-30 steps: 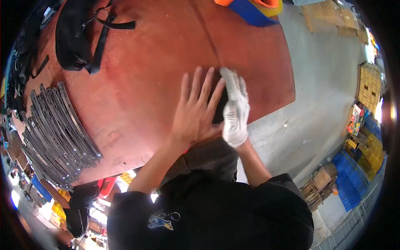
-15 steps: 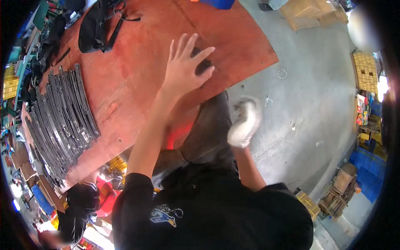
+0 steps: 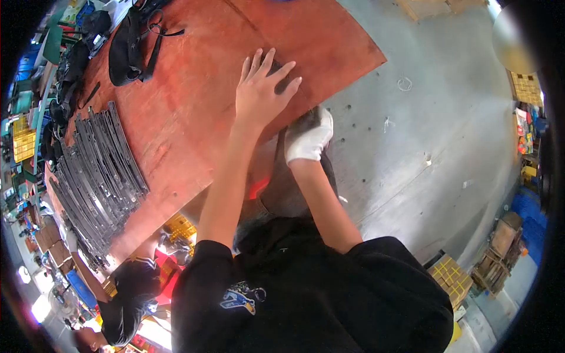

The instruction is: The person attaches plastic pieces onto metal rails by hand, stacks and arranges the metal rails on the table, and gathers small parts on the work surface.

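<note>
My left hand (image 3: 263, 88) is bare, its fingers spread over the red tabletop (image 3: 194, 76). A dark patch (image 3: 275, 69) shows between and behind those fingers; what it is made of I cannot make out. At the table's near edge, just above my lap, my right hand (image 3: 309, 140) wears a white glove with a dark, dirty-looking area toward the fingers. Its fingers are largely hidden, so whether they hold anything is unclear. Several small dark specks (image 3: 354, 125) lie or fall over the grey floor beside the glove.
A row of long, thin black strips (image 3: 106, 176) lies at the table's left. Black straps (image 3: 126, 53) rest farther back. Another person (image 3: 126, 294) is at the lower left. Yellow crates (image 3: 450, 279) and a wooden stand (image 3: 494, 256) are on the right.
My right gloved hand has moved left and up, from over the floor to the table's edge. Dark specks now appear over the floor. My left hand stays spread at about the same spot.
</note>
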`<state>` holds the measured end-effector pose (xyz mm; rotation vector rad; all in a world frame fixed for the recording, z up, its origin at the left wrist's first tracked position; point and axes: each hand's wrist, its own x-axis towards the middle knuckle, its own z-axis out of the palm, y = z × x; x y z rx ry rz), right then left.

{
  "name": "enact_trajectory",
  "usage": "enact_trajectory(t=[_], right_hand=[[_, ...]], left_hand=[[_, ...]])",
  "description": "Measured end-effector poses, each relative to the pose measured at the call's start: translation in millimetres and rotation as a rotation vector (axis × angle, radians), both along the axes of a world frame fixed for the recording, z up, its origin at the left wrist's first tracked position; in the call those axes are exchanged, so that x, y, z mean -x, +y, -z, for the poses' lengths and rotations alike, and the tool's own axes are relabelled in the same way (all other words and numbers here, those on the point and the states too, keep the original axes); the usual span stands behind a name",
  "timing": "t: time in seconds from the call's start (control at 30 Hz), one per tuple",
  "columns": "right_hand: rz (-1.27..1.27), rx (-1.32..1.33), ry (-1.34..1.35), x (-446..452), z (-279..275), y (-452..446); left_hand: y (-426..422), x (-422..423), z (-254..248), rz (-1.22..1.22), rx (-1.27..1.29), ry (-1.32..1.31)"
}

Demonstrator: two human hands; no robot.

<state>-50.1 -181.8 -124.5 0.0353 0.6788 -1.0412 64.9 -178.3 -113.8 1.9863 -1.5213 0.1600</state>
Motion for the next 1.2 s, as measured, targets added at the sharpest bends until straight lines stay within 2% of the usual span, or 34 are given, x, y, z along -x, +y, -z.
enact_trajectory(t=[0.03, 0.07, 0.17, 0.23, 0.3, 0.37, 0.43, 0.57, 0.63, 0.7, 0.77, 0.8, 0.87, 0.9, 0.97, 1.17, 1.2], right_hand=[[0.015, 0.020, -0.066, -2, 0, -3], [0.099, 0.001, -0.024, -10, 15, -2], [0.267, -0.034, 0.055, -22, 11, 5], [0.297, 0.007, 0.088, -25, 24, 10], [0.375, 0.102, 0.359, -31, 25, 11], [0.353, 0.113, 0.073, -29, 19, 6], [0.369, 0.138, 0.135, -31, 15, 8], [0.340, 0.106, 0.054, -34, 33, 7], [0.293, 0.104, 0.191, -33, 46, 9], [0.278, 0.136, 0.133, -29, 55, 8], [0.223, 0.107, -0.235, -26, 57, 10], [0.213, 0.106, -0.243, -20, 58, 10], [0.196, 0.092, -0.313, -19, 59, 14], [0.186, 0.092, -0.340, -13, 61, 11], [0.159, 0.106, -0.383, 3, 65, 2], [0.083, 0.041, -0.556, 24, 74, 26], [0.066, 0.033, -0.586, 28, 73, 29]], left_hand=[[1, 1, 2, 0.013, -0.013, -0.001], [-2, 1, 3, 0.000, 0.035, 0.008], [-5, -1, 4, -0.002, 0.092, 0.015], [-6, -2, 1, 0.006, 0.108, 0.016], [-5, 1, -3, 0.057, 0.010, -0.013], [-12, 0, -3, 0.096, 0.009, -0.038], [-8, 4, 0, 0.112, 0.010, 0.030], [-5, 18, 2, 0.151, 0.014, 0.076], [-4, 30, 6, 0.166, 0.022, 0.088], [-3, 38, 6, 0.167, 0.037, 0.095], [-1, 41, 1, 0.243, 0.010, 0.122], [-1, 44, 0, 0.233, 0.010, 0.114], [3, 55, 0, 0.306, 0.044, 0.308], [7, 58, -1, 0.293, 0.056, 0.313], [12, 69, -3, 0.369, -0.014, 0.548], [22, 97, -12, 0.316, 0.020, 0.627], [25, 102, -13, 0.355, -0.011, 0.809]])
